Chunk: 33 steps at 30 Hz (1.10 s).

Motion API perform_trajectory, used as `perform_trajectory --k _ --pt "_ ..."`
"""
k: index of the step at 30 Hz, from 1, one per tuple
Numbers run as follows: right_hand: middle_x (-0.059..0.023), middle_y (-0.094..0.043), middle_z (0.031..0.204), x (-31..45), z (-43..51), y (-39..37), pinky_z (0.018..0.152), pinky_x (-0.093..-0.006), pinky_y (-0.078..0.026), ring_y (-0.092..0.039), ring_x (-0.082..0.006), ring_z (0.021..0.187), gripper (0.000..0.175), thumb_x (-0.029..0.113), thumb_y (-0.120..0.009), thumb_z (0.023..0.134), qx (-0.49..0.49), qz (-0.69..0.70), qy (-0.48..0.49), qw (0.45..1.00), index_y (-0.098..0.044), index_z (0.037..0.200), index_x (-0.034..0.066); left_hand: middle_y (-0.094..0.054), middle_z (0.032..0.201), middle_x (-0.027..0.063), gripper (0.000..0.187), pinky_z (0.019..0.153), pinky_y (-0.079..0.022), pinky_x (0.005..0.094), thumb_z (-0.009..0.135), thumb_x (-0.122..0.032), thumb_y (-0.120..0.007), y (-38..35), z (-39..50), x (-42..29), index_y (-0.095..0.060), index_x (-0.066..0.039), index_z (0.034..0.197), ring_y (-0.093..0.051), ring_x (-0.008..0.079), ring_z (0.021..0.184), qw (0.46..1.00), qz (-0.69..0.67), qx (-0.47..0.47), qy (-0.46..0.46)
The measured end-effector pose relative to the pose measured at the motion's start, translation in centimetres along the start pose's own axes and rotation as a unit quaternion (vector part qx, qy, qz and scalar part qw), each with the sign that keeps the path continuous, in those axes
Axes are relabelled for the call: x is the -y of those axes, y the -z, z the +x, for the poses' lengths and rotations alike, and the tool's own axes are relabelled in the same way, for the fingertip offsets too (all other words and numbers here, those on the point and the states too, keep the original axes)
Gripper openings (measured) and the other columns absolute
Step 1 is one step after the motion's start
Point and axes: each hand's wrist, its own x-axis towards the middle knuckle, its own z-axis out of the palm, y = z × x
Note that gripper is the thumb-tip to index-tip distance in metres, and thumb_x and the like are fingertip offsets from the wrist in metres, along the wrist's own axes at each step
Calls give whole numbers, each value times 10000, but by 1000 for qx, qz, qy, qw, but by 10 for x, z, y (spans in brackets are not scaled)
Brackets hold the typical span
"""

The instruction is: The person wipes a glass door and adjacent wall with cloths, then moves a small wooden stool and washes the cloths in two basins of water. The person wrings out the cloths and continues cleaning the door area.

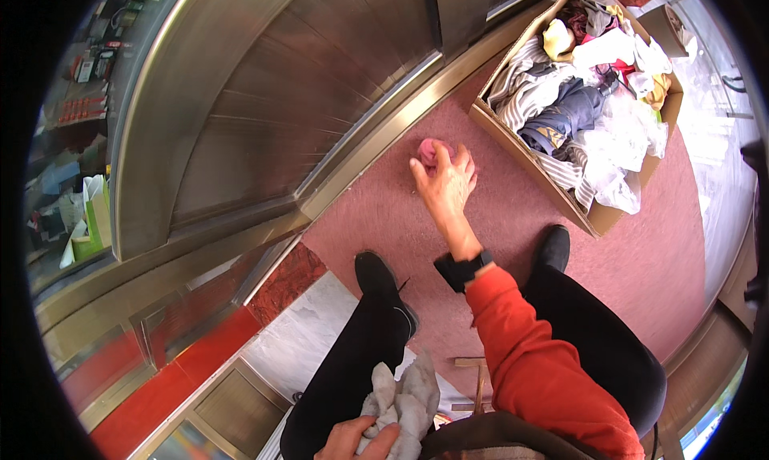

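My right hand (447,174), in a red sleeve with a black watch (462,269) at the wrist, reaches out low over the reddish floor mat (384,213). Its fingers are spread and curved over a small crumpled pink thing (428,152), perhaps a cloth. The hand partly hides it, and whether the fingers grip it is unclear. Close to my body at the bottom, my left hand (354,441) holds a bunched grey cloth (405,406).
A cardboard box (534,174) full of striped cloth, a folded dark umbrella (568,114) and plastic bags stands at upper right. Metal-framed door panels (324,93) border the mat on the left. My black shoes (375,273) straddle the mat, near a small wooden frame (479,385).
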Motion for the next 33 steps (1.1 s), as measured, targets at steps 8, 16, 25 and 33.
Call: perform_trajectory --k 8,16,25,33 --pt "-77 -705 810 68 -46 101 766 -319 -528 -654 -140 796 178 163 -675 923 510 516 -2 688 -696 1038 28 -659 1104 146 352 784 -534 359 772 -20 -691 -20 -20 12 -704 -165 1093 -650 336 947 987 -21 -156 -19" --pt "-128 -564 965 135 -60 358 827 -389 -440 -562 -293 894 283 232 -576 785 323 688 438 479 -595 938 -5 -607 1063 170 355 811 -521 383 741 -89 -725 -39 -41 10 -643 -76 1086 -632 355 950 947 -209 -215 119" --pt "-87 -556 854 158 -141 498 751 -333 -427 -544 -221 771 360 237 -625 767 194 534 633 526 -604 1014 -23 -616 1122 109 427 938 -451 306 748 52 -618 -29 -68 43 -586 -28 1166 -602 211 1025 921 -210 -296 -143" --pt "-66 -655 863 108 -176 537 617 -312 -502 -603 -195 661 224 111 -684 743 56 375 698 607 -698 961 65 -589 1155 9 323 961 -412 259 962 -136 -633 -42 -77 65 -548 -54 1262 -527 100 1094 761 -535 -291 -223"
